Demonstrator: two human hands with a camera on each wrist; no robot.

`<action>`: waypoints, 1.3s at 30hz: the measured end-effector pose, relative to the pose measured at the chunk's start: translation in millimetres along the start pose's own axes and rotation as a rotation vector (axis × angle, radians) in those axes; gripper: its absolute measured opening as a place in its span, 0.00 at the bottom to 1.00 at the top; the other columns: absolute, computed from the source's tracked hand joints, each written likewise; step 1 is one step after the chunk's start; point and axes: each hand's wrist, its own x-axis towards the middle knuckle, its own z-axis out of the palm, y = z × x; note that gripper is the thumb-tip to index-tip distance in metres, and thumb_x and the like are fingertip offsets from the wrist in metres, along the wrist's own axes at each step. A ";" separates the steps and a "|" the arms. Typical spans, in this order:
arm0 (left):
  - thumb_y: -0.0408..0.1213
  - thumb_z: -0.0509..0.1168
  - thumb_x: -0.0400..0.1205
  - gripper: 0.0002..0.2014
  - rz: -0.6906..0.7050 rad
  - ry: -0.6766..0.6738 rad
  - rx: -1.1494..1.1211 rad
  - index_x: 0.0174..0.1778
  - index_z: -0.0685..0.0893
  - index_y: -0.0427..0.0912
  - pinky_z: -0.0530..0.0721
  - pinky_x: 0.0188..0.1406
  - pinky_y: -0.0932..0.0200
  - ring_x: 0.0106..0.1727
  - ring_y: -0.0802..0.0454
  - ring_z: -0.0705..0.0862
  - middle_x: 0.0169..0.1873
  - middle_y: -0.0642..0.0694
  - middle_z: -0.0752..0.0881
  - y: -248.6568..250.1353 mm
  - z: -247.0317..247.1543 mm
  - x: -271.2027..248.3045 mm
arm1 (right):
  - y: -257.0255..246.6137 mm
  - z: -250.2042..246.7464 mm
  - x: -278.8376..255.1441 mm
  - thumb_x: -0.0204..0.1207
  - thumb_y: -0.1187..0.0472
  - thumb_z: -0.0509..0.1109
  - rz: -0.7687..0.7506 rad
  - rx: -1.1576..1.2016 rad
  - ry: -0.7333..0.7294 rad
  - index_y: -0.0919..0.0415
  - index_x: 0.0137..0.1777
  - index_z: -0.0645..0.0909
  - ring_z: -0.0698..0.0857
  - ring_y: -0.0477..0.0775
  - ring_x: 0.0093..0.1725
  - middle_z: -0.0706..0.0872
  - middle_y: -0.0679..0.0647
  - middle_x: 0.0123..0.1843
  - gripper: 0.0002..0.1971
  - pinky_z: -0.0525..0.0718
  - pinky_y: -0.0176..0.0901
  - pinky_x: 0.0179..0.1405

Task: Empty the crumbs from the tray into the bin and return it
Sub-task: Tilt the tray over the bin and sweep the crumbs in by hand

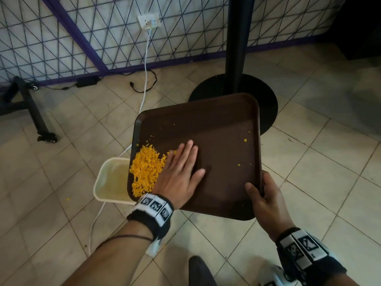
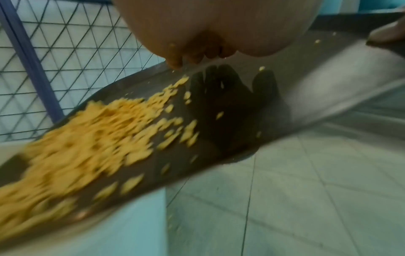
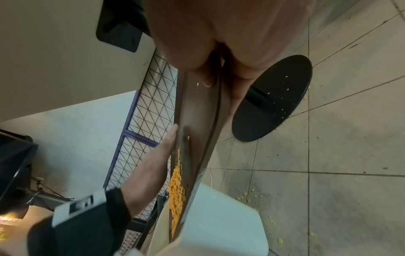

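Observation:
A dark brown tray is held tilted, its lower left corner over a cream bin on the floor. A heap of yellow crumbs lies against the tray's low left rim, above the bin. My left hand lies flat on the tray with straight fingers, its edge against the heap. My right hand grips the tray's near right rim, thumb on top. In the left wrist view the crumbs blur down the tray. The right wrist view shows the tray edge-on, crumbs sliding toward the bin.
A black table post with a round base stands just behind the tray. A white cable runs from a wall socket across the tiled floor past the bin. A black wheeled stand is at left. Spilled crumbs dot the floor.

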 end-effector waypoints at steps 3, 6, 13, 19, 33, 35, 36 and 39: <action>0.58 0.39 0.89 0.33 0.115 0.083 -0.084 0.88 0.48 0.46 0.45 0.85 0.45 0.87 0.51 0.41 0.87 0.50 0.43 35.4 -13.7 37.0 | -1.7 1.0 -1.1 0.82 0.67 0.66 -0.018 -0.002 0.013 0.51 0.67 0.78 0.87 0.53 0.58 0.89 0.49 0.58 0.16 0.86 0.63 0.59; 0.54 0.41 0.89 0.31 0.212 0.091 -0.078 0.87 0.51 0.44 0.49 0.85 0.41 0.87 0.49 0.44 0.88 0.48 0.46 69.4 -24.2 69.4 | -6.0 -0.1 -1.9 0.83 0.65 0.65 -0.007 0.008 -0.018 0.52 0.68 0.77 0.87 0.54 0.59 0.88 0.51 0.59 0.16 0.87 0.64 0.58; 0.51 0.44 0.91 0.29 0.423 0.010 0.092 0.87 0.48 0.46 0.47 0.85 0.41 0.87 0.49 0.41 0.87 0.50 0.45 61.2 2.7 24.1 | -6.8 -0.6 -1.9 0.80 0.59 0.66 -0.015 0.024 -0.032 0.46 0.67 0.77 0.88 0.56 0.59 0.88 0.50 0.59 0.16 0.87 0.67 0.56; 0.53 0.37 0.90 0.29 0.285 -0.113 0.124 0.87 0.44 0.48 0.52 0.84 0.42 0.87 0.51 0.38 0.87 0.51 0.42 8.4 12.8 -21.4 | -9.8 0.0 -1.5 0.83 0.65 0.65 -0.021 0.019 -0.032 0.40 0.62 0.77 0.87 0.52 0.59 0.88 0.47 0.59 0.17 0.88 0.63 0.58; 0.63 0.34 0.87 0.35 0.001 -0.120 0.170 0.86 0.36 0.47 0.42 0.84 0.41 0.85 0.49 0.33 0.85 0.48 0.34 -7.2 31.6 -26.6 | -9.2 0.3 -1.8 0.83 0.63 0.65 -0.038 -0.026 -0.018 0.41 0.61 0.78 0.87 0.55 0.58 0.88 0.49 0.57 0.15 0.87 0.67 0.57; 0.65 0.29 0.85 0.37 -0.092 -0.194 0.202 0.85 0.33 0.47 0.37 0.84 0.42 0.84 0.50 0.28 0.84 0.48 0.30 -40.7 34.9 -44.0 | -7.2 0.0 -2.3 0.82 0.62 0.65 -0.032 -0.018 -0.017 0.43 0.62 0.79 0.86 0.56 0.59 0.88 0.49 0.58 0.14 0.86 0.67 0.58; 0.65 0.28 0.85 0.37 -0.112 -0.221 0.215 0.85 0.33 0.47 0.36 0.84 0.42 0.84 0.51 0.27 0.84 0.48 0.29 -54.6 34.2 -49.9 | -7.1 0.1 -2.9 0.83 0.63 0.65 -0.024 -0.009 -0.020 0.44 0.63 0.78 0.86 0.56 0.60 0.88 0.49 0.59 0.15 0.86 0.67 0.59; 0.64 0.26 0.85 0.36 -0.107 -0.164 0.190 0.87 0.41 0.48 0.39 0.85 0.43 0.85 0.51 0.30 0.85 0.50 0.34 -81.9 20.5 -45.8 | -9.0 0.8 -4.2 0.84 0.65 0.64 -0.007 0.010 -0.016 0.46 0.65 0.77 0.85 0.55 0.61 0.87 0.49 0.59 0.15 0.85 0.65 0.60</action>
